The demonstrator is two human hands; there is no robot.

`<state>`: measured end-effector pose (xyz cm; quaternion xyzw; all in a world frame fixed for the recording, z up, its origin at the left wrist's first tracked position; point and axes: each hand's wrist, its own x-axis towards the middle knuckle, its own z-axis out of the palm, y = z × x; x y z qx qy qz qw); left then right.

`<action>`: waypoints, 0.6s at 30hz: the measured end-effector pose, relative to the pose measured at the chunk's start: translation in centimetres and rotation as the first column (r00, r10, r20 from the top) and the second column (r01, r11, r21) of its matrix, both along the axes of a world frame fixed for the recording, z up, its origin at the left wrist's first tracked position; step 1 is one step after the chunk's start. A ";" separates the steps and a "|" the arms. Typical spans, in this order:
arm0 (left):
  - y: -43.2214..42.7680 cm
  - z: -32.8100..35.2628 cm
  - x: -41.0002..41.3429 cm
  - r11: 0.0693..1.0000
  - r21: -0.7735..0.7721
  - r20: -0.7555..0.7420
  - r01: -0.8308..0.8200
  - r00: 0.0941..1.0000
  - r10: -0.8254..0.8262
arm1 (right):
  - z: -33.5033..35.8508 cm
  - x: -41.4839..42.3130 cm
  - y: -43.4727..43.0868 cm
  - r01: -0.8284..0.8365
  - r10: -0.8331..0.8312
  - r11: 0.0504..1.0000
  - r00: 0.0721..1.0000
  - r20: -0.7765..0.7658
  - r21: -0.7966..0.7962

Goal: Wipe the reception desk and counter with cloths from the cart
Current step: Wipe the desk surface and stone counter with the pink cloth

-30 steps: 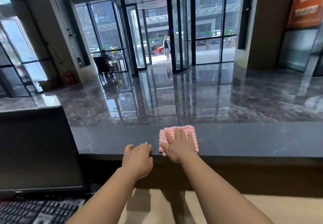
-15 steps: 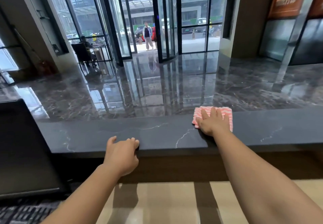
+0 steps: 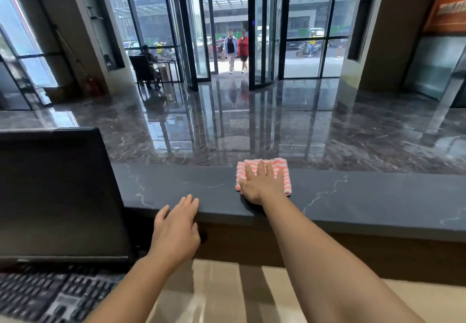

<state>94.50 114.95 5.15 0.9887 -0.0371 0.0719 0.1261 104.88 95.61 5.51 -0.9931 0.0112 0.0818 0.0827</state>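
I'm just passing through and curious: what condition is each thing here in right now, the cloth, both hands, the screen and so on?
Pink striped cloth: folded, flat on the counter, pressed under the right hand.
Right hand: open, palm down on the cloth.
Left hand: open, empty, fingertips at the counter's near edge.
Counter: dark stone, bare apart from the cloth.
Monitor: screen dark.
Keyboard: untouched, below the monitor.

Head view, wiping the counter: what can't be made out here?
- Cloth: middle hidden under the right hand.
- Cart: not in frame.
- Monitor: left part cut off by the edge; only its dark face shows.
- Keyboard: blurred, keys unreadable.
- Left hand: contact with the counter edge unclear.
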 end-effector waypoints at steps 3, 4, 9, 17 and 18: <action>2.1 -0.1 -0.3 0.997 0.063 0.058 -0.046 0.997 0.043 | 0.1 1.0 4.4 -0.076 0.076 0.997 0.997 -0.013 0.009; 2.7 -0.2 -0.4 0.996 0.076 0.067 -0.044 0.997 0.039 | 0.1 1.3 5.7 -0.097 0.097 0.995 0.995 -0.016 0.012; 4.3 -0.1 -0.5 0.993 0.117 0.042 0.014 0.999 -0.019 | 0.1 3.0 12.0 -0.183 0.183 0.983 0.983 -0.021 0.019; 5.8 0.3 0.3 0.987 0.129 -0.034 0.094 0.995 -0.090 | -0.1 4.2 18.9 -0.351 0.352 0.935 0.936 -0.021 0.040; 5.8 0.4 0.3 0.986 0.136 -0.041 0.095 0.995 -0.090 | -0.1 4.2 19.0 -0.358 0.360 0.933 0.933 -0.021 0.042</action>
